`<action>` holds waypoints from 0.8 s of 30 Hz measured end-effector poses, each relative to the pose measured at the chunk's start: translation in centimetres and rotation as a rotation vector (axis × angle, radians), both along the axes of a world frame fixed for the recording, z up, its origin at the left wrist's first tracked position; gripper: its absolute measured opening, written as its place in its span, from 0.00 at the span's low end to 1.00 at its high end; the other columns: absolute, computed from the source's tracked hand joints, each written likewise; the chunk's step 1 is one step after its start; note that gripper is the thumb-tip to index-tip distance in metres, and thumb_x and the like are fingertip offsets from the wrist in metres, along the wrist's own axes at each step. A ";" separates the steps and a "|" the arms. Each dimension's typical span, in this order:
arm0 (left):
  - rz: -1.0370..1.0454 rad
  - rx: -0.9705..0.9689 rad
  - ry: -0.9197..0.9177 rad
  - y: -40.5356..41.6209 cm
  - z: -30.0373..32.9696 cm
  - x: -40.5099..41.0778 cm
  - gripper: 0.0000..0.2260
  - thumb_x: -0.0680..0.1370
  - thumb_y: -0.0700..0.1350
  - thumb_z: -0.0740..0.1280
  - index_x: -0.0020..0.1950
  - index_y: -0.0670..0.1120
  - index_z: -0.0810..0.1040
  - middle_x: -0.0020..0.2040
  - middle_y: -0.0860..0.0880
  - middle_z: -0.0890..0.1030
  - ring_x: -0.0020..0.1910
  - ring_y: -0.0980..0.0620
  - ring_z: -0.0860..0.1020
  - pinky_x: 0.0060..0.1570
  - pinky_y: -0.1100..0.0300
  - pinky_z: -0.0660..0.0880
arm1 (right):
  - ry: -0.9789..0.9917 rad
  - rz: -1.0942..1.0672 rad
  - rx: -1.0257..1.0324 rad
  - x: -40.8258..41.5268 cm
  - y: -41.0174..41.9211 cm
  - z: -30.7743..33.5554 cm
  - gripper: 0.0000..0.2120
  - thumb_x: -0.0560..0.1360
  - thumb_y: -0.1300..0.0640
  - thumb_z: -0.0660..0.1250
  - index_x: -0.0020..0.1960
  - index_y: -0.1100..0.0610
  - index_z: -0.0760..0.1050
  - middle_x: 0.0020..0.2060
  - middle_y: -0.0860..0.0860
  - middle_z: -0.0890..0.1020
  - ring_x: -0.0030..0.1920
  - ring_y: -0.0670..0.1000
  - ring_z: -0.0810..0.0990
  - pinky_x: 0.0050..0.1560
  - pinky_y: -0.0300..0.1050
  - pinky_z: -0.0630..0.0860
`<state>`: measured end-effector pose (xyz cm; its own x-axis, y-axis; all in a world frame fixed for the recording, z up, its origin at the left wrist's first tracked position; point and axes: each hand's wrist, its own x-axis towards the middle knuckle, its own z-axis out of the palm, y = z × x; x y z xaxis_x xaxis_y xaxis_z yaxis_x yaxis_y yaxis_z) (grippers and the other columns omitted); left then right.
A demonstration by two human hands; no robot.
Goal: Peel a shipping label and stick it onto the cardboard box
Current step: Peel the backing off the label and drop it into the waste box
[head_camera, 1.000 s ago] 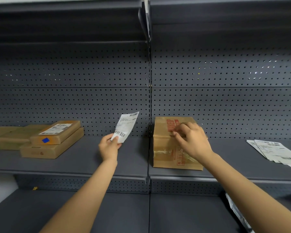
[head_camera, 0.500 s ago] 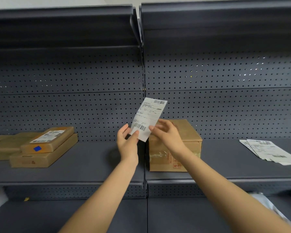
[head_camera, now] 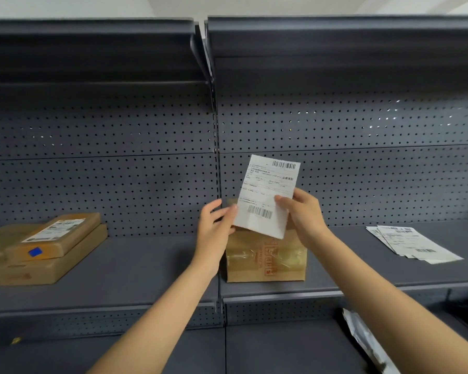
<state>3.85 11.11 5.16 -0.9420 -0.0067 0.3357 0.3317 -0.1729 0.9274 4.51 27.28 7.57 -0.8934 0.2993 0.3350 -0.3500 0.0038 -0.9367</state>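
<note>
A white shipping label [head_camera: 266,195] with two barcodes is held upright in front of me, tilted slightly to the right. My left hand [head_camera: 214,225] pinches its lower left edge. My right hand [head_camera: 303,214] grips its right edge with the thumb on the printed face. Just behind and below the label, a brown cardboard box [head_camera: 265,259] with red print and clear tape stands on the grey shelf [head_camera: 362,276]; its top is partly hidden by the label and my hands.
Two flat cardboard parcels [head_camera: 46,247] are stacked at the left of the shelf, the upper one bearing a label and a blue sticker. Several loose labels [head_camera: 414,244] lie at the right. A perforated back panel [head_camera: 362,171] rises behind; a plastic bag [head_camera: 368,344] lies on the lower shelf.
My right hand left the box top and took the label's right edge. Both hands raised the label in front of the box, and the view tilted upward.
</note>
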 end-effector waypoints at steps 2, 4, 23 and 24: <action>0.020 -0.020 0.031 -0.2 0.5 -0.1 0.11 0.77 0.48 0.63 0.57 0.46 0.72 0.52 0.47 0.79 0.49 0.56 0.77 0.53 0.62 0.75 | 0.000 0.014 0.018 0.5 1.3 0.2 0.10 0.75 0.64 0.61 0.54 0.54 0.74 0.46 0.46 0.81 0.44 0.48 0.82 0.35 0.43 0.80; 0.010 -0.027 0.045 -0.3 1.1 -0.3 0.08 0.77 0.47 0.61 0.53 0.45 0.74 0.47 0.49 0.79 0.47 0.56 0.78 0.53 0.63 0.75 | 0.002 0.045 0.039 0.9 2.5 0.3 0.12 0.75 0.66 0.61 0.56 0.55 0.74 0.48 0.46 0.81 0.46 0.47 0.82 0.38 0.42 0.79; -0.189 -0.085 0.071 -0.2 3.6 0.0 0.06 0.76 0.40 0.62 0.43 0.43 0.78 0.41 0.46 0.80 0.42 0.50 0.79 0.49 0.58 0.77 | 0.004 0.192 0.394 3.3 4.7 0.7 0.13 0.74 0.69 0.61 0.49 0.53 0.75 0.43 0.48 0.83 0.38 0.44 0.84 0.39 0.38 0.81; -0.188 -0.093 0.073 -0.3 3.6 0.0 0.06 0.76 0.39 0.62 0.42 0.44 0.78 0.41 0.46 0.80 0.42 0.50 0.79 0.49 0.59 0.77 | 0.003 0.193 0.400 3.3 4.7 0.7 0.13 0.74 0.69 0.61 0.48 0.53 0.75 0.43 0.48 0.84 0.38 0.44 0.84 0.39 0.38 0.80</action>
